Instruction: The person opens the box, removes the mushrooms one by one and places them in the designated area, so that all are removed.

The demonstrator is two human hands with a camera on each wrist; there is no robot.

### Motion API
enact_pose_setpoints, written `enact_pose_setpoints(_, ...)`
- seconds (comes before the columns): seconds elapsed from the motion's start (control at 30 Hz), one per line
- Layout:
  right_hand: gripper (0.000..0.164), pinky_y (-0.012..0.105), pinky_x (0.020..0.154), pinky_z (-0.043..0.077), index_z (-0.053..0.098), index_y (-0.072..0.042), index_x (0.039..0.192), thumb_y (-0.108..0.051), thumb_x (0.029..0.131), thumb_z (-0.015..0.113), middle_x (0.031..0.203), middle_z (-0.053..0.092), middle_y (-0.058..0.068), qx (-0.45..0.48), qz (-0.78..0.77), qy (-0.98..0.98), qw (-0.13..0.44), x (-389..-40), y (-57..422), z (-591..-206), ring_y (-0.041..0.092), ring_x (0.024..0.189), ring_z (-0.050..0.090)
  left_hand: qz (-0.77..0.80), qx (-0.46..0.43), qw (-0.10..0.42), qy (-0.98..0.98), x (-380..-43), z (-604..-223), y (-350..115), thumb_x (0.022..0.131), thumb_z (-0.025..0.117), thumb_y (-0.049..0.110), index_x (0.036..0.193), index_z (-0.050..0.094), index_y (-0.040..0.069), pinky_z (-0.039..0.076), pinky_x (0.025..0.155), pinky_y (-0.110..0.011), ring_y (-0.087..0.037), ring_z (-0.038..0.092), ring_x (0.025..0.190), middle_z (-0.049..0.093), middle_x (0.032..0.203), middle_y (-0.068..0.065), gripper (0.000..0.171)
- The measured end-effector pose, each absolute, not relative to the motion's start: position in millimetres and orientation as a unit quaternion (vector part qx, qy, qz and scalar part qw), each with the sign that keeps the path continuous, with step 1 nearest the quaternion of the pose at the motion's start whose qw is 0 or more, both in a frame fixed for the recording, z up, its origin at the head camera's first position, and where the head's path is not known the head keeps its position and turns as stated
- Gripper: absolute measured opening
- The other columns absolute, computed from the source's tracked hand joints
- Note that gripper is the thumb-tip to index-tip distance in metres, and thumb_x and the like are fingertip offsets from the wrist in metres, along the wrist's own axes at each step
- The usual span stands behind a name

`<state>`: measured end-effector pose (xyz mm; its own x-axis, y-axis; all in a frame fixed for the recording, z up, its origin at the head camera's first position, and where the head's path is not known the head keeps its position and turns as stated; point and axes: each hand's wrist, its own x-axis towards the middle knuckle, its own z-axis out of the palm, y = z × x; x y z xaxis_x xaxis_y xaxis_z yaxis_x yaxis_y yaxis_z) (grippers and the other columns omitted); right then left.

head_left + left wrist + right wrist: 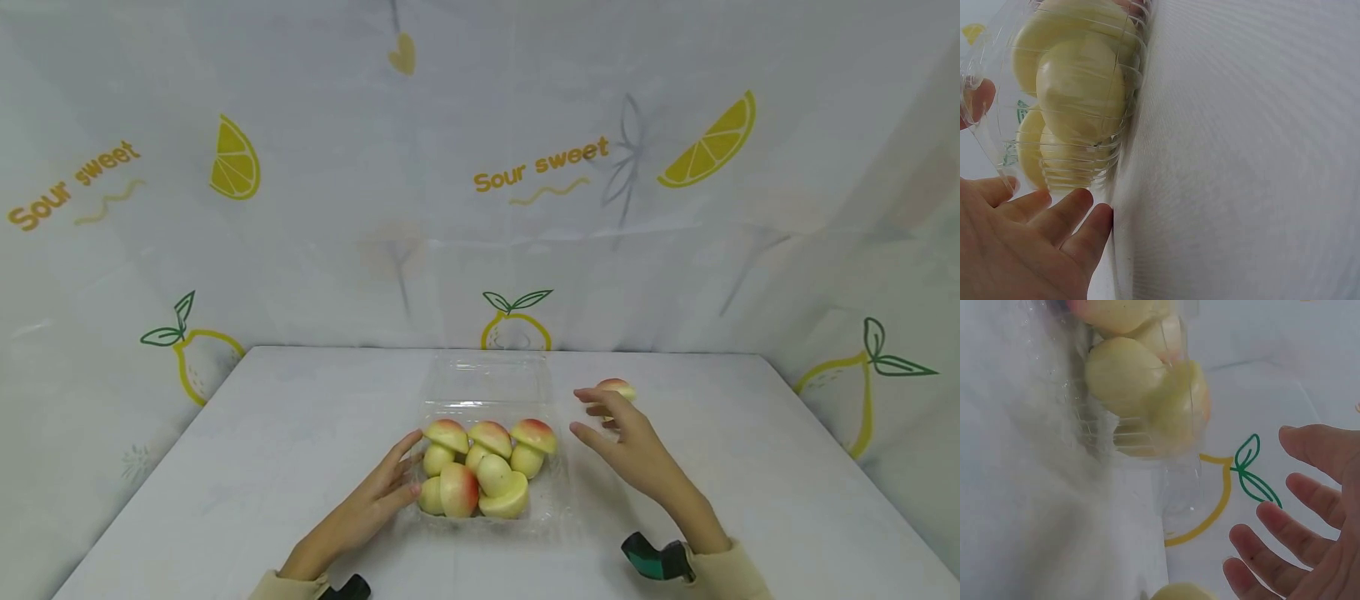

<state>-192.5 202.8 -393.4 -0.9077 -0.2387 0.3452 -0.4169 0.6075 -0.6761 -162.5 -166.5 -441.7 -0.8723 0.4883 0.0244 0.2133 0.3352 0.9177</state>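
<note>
A clear plastic clamshell box (552, 500) lies on the white table, its lid (487, 379) folded back. Inside sit several pale yellow mushroom-shaped pieces (491, 475) with reddish caps, three in the back row and two in front. My left hand (378, 487) rests at the box's left side, its fingertips (1079, 203) against the ridged wall and the thumb near the rim. To the right of the box my right hand (633, 450) hovers with spread, loosely bent fingers and nothing in them. Another mushroom-shaped piece (617, 387) stands just behind it, partly hidden by the fingers.
The white table (285, 433) reaches back to a pale curtain (315, 275) printed with lemons and lettering. Dark straps show at both wrists, the right one (652, 558) with a green patch. The lid stretches toward the table's far edge.
</note>
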Motion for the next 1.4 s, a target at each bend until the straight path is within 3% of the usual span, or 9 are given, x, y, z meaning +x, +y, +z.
enact_pose_setpoints(0.23,0.044,0.055,0.093,0.052,0.057,-0.004,0.133,-0.020,0.094,0.070,0.129,0.062,0.018,0.200,0.407,-0.885,0.105,-190,191,-397,0.035,0.114,0.063,0.536,0.217,0.129,0.806,-163,-441,-166,0.105,0.046,0.022,0.160,0.006,0.009,0.023,0.115,-0.068,-0.048,0.021,0.149,0.005,0.167,-0.018,0.069)
enact_pose_setpoints(0.53,0.043,0.052,0.089,0.053,0.059,-0.006,0.130,-0.017,0.090,0.073,0.127,0.064,0.011,0.238,0.389,-0.883,0.113,-189,181,-405,0.033,0.109,0.065,0.536,0.222,0.130,0.804,-163,-442,-167,0.105,0.045,0.022,0.160,0.005,0.008,0.022,0.116,-0.068,-0.048,0.022,0.149,0.005,0.167,-0.018,0.069)
enact_pose_setpoints(0.87,0.043,0.041,0.084,0.055,0.062,-0.006,0.126,-0.012,0.086,0.076,0.121,0.066,0.005,0.277,0.356,-0.878,0.157,-188,174,-410,0.026,0.106,0.062,0.535,0.219,0.130,0.806,-162,-439,-165,0.105,0.046,0.023,0.160,0.006,0.008,0.022,0.116,-0.067,-0.047,0.022,0.149,0.006,0.167,-0.018,0.069)
enact_pose_setpoints(1.17,0.045,0.045,0.100,0.050,0.062,-0.011,0.128,-0.019,0.086,0.077,0.126,0.062,-0.002,0.276,0.339,-0.890,0.127,-184,167,-415,0.021,0.120,0.058,0.534,0.220,0.127,0.807,-161,-438,-165,0.105,0.047,0.023,0.160,0.008,0.009,0.022,0.117,-0.066,-0.047,0.023,0.149,0.008,0.167,-0.017,0.069)
enact_pose_setpoints(1.4,0.051,0.053,0.103,0.047,0.060,-0.009,0.132,-0.019,0.086,0.078,0.133,0.058,0.010,0.269,0.310,-0.904,0.121,-183,163,-419,0.032,0.127,0.052,0.533,0.236,0.118,0.804,-160,-438,-166,0.105,0.047,0.021,0.159,0.009,0.007,0.023,0.114,-0.069,-0.052,0.023,0.147,0.010,0.166,-0.021,0.068)
